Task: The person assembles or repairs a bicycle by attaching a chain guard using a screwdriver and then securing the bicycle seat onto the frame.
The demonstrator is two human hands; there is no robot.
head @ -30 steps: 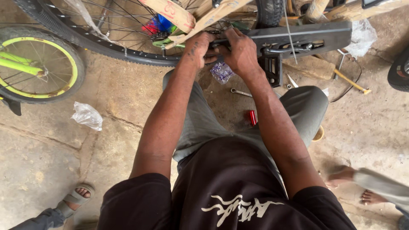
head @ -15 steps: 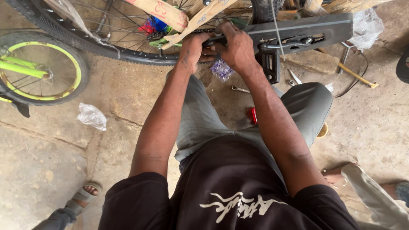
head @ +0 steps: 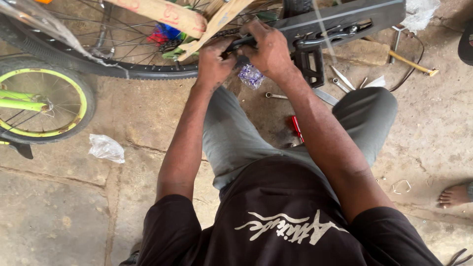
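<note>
reaching forward over the bent knees, both hands are seen at the top of the head view, pressed onto the drive side of a bicycle; the left hand (head: 213, 61) is closed in a tight grip around the chain (head: 222, 34) and the dark bar beside it, just below the rear wheel (head: 98, 64); the right hand (head: 270, 49) is curled with its grip pressed together on the same dark part, touching the near end of the black chain guard (head: 345, 17); the two hands lie just beside each other, knuckles nearly touching; what exactly is pinched under the fingers cannot be told, as it is hidden by the hands themselves; the chain is found at the top middle, between the wheel spokes and the guard, partly covered by strips of brown cardboard wrapping (head: 162, 15); a black pedal (head: 310, 66) hangs just right of the right hand; on the concrete floor (head: 59, 216) a crumpled purple wrapper (head: 251, 76) lies right under the hands; small spanners (head: 340, 79) are scattered near the right knee, and a red tool (head: 296, 127) lies between the legs; a green-rimmed small wheel (head: 44, 106) stands at the left edge, with a clear plastic bag (head: 106, 148) near it; a bare foot (head: 456, 194) of another person is seen at the right edge.
</note>
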